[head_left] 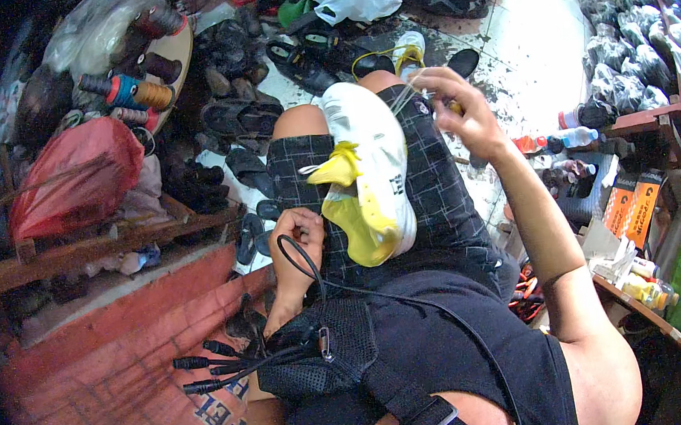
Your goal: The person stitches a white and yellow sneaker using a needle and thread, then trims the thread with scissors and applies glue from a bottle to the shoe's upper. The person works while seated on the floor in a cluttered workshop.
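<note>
Across checked cloth shorts [448, 190], a rounded white-and-yellow shoe [371, 170] lies between hands [467, 114] [299, 239].

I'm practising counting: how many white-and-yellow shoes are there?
2: one shoe lies on the checked shorts, and a second shoe is on the floor beyond the knees. More might be hidden.

Tiled floor [519, 34]: was pale and dark-smudged; black shoes [286, 63] and a yellow-laced sneaker [410, 53] lay at the far middle, black sandals [247, 169] nearer, to the left.
Lap in checked shorts [448, 177]: bore a white-and-yellow sneaker [387, 142].
Round board [182, 57], far left: carried thread spools [151, 95].
Wooden bench [117, 248], left: held a red plastic bag [74, 183].
Reddish shelf [642, 119], right: supported dark items in clear bags [622, 64].
</note>
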Tool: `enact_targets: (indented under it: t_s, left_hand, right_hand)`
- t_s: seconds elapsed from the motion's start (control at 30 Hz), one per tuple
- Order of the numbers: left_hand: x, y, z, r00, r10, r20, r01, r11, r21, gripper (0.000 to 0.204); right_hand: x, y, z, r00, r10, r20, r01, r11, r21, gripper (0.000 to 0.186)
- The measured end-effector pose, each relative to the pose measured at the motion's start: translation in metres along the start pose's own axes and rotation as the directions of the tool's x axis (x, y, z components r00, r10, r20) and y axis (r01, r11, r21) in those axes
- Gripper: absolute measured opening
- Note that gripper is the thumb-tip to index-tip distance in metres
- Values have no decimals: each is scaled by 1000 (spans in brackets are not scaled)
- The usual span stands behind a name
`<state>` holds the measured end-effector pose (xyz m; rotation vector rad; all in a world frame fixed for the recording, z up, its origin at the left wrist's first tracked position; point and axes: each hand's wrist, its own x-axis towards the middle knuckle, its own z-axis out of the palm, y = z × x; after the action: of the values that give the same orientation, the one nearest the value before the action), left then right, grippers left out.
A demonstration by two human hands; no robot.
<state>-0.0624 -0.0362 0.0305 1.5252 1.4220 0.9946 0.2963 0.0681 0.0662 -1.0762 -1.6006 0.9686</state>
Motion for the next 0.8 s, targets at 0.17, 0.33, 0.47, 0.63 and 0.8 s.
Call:
enact_targets:
  t_s: [0.17,0.33,0.47,0.63,0.8]
  left_hand:
    - [-13,-8,-5,994,-107,1,106,986,-130,12]
    - [-18,-17,-5,913,-397,-88,284,777,-562,14]
    - [-13,-22,-8,871,-490,-48,192,428,-883,11]
    - [-6,-29,-13,878,-479,9,81,131,-988,17]
    - [2,-25,-10,967,-27,254,249,-123,-961,17]
  right_hand:
    - [-16,25,3,908,401,122,-413,805,427,72]
    - [-28,43,-23,867,499,11,-472,811,345,81]
    - [-20,93,-84,548,705,-450,-835,489,-251,81]
    - [-49,89,-91,828,333,-451,-550,324,-770,71]
    - [-22,5,0,837,545,-42,-526,824,211,65]
